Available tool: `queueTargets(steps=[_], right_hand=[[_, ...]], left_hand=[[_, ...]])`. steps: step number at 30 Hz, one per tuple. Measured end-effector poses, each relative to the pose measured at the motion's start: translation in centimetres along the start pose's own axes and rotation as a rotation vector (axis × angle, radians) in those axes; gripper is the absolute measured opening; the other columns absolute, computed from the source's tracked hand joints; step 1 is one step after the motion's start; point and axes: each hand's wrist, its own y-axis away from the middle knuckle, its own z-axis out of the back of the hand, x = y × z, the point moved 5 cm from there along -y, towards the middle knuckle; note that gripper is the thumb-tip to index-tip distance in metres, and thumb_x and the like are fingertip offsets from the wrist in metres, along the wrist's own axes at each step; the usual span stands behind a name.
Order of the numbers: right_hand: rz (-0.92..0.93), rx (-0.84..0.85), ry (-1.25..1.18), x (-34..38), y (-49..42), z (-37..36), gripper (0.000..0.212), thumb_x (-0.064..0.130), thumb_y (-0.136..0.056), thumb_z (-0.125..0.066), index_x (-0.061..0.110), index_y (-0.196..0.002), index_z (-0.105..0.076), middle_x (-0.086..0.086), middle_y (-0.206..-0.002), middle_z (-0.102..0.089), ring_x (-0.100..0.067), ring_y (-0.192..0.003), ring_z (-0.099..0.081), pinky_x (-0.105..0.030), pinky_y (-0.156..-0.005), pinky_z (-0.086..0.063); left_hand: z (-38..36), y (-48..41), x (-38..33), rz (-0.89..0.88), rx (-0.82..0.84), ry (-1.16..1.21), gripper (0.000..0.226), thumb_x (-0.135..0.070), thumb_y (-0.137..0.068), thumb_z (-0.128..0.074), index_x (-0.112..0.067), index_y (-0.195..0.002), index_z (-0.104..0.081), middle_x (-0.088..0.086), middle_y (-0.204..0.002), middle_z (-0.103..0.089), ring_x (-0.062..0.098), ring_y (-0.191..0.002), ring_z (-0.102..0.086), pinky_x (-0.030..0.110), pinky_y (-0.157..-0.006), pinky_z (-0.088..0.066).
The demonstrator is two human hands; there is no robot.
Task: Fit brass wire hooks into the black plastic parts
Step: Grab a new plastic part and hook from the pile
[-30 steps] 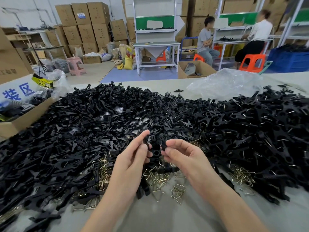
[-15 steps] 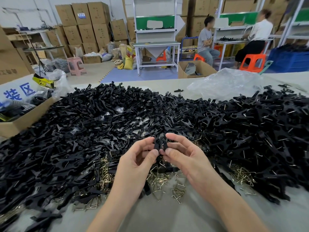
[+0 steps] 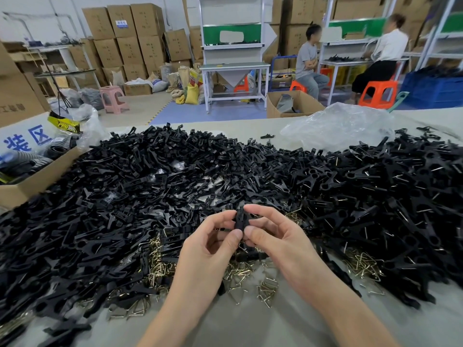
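Above the desk, left hand and right hand both pinch one black plastic part, upright between their fingers; no hook visible in it

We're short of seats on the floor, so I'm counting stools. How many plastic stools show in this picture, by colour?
Pink stool: 1
Orange stools: 3
Total: 4
A further orange shape is too hidden to count as a stool.
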Motion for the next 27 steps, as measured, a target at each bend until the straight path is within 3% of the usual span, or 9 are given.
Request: queueTargets(steps=[3,7,11,13,15,17,21,24,27], right_hand=[[0.002,0.017,0.018,0.3,0.1,0.0,0.034,0.02,-0.084,-0.08,0.039,-0.111,-0.075,0.013,-0.091,-0.072,-0.011,-0.09,-0.071,-0.024,-0.085,-0.055],[0.022,0.012,0.066,1.0,0.3,0.1,0.033,0.029,-0.072,-0.078,0.039,-0.104,-0.076,0.012,-0.089,-0.075,-0.006,-0.084,-0.071,-0.016,-0.079,-0.053],[0.033,-0.007,0.026,1.2,0.2,0.6,0.026,0.028,-0.072,-0.077,0.027,-0.098,-0.078,0.004,-0.078,-0.072,-0.01,-0.079,-0.069,-0.022,-0.074,-0.055],[0.034,0.037,0.033,1.3,0.2,0.6,0.035,0.027,-0.074,-0.075,0.026,-0.109,-0.075,0.003,-0.076,-0.068,-0.011,-0.077,-0.066,-0.023,-0.074,-0.055],[0.034,0.097,0.062,1.3,0.4,0.3,0.037,0.027,-0.079,-0.073,0.027,-0.115,-0.075,-0.007,-0.084,-0.066,-0.012,-0.082,-0.066,-0.025,-0.077,-0.056],[0.055,0.107,0.097,1.4,0.4,0.1,0.029,0.028,-0.081,-0.071,0.029,-0.109,-0.077,-0.013,-0.095,-0.069,-0.011,-0.086,-0.067,-0.024,-0.076,-0.056],[0.105,-0.061,0.054,1.8,0.0,1.3,0.022,0.028,-0.08,-0.071,0.031,-0.101,-0.077,0.01,-0.085,-0.069,-0.007,-0.077,-0.065,-0.022,-0.072,-0.056],[0.136,-0.211,-0.001,2.0,-0.2,2.9,0.022,0.031,-0.08,-0.069,0.035,-0.101,-0.077,0.009,-0.086,-0.071,-0.008,-0.079,-0.066,-0.021,-0.072,-0.056],[0.136,-0.318,-0.047,2.0,-0.3,3.6,0.021,0.031,-0.079,-0.07,0.037,-0.098,-0.077,-0.004,-0.093,-0.07,-0.013,-0.079,-0.067,-0.021,-0.068,-0.055]], left_hand=[[0.1,0.0,-0.1,0.001,0.004,-0.024,0.027,-0.015,-0.091,-0.071,-0.032,-0.111,-0.07,-0.011,-0.093,-0.073,0.005,-0.085,-0.071,0.013,-0.077,-0.052],[0.3,0.1,0.0,0.02,-0.002,-0.06,0.025,-0.018,-0.089,-0.073,-0.034,-0.108,-0.07,-0.009,-0.094,-0.073,0.007,-0.086,-0.069,0.015,-0.078,-0.052],[-0.1,0.2,-0.1,0.023,0.031,-0.056,0.025,-0.021,-0.088,-0.074,-0.041,-0.103,-0.072,-0.009,-0.092,-0.075,0.006,-0.088,-0.07,0.014,-0.078,-0.051],[-0.1,0.2,-0.4,-0.002,0.058,-0.034,0.027,-0.019,-0.087,-0.073,-0.042,-0.101,-0.074,-0.01,-0.092,-0.077,0.004,-0.09,-0.071,0.011,-0.079,-0.051],[-0.1,0.2,-0.8,-0.021,0.085,-0.02,0.026,-0.016,-0.087,-0.072,-0.039,-0.099,-0.077,-0.011,-0.094,-0.077,0.002,-0.091,-0.072,0.009,-0.078,-0.05],[-0.1,0.2,-0.9,-0.03,0.079,-0.059,0.027,-0.014,-0.09,-0.07,-0.038,-0.101,-0.076,-0.015,-0.097,-0.077,0.0,-0.094,-0.071,0.008,-0.079,-0.05],[0.6,0.4,-1.0,-0.146,-0.033,-0.387,0.01,-0.032,-0.096,-0.062,-0.04,-0.102,-0.066,-0.027,-0.099,-0.069,-0.004,-0.096,-0.064,0.007,-0.082,-0.045],[-0.1,0.8,-1.3,-0.386,0.155,-0.836,0.012,-0.044,-0.095,-0.053,-0.038,-0.087,-0.06,-0.024,-0.087,-0.06,-0.001,-0.087,-0.054,0.02,-0.085,-0.039],[-0.6,1.2,-0.1,-0.407,0.352,-1.065,0.03,-0.06,-0.09,-0.047,-0.038,-0.092,-0.069,-0.023,-0.09,-0.055,0.003,-0.092,-0.049,0.027,-0.094,-0.038]])
